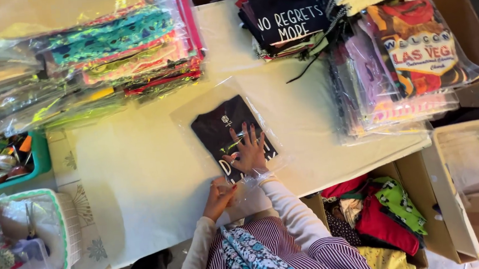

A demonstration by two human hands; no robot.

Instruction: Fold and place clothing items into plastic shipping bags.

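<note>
A folded black shirt with light print lies inside a clear plastic bag on the white table. My right hand lies flat on the bag with its fingers spread, pressing the shirt down. Just below it, my left hand pinches the near edge of the same bag at the table's front. Both arms wear white sleeves over a striped and flowered garment.
Stacks of bagged colourful garments fill the table's back left, and folded dark shirts and bagged printed shirts stand at the back right. A cardboard box of loose clothes sits at the lower right, a teal tray and a white basket at the left.
</note>
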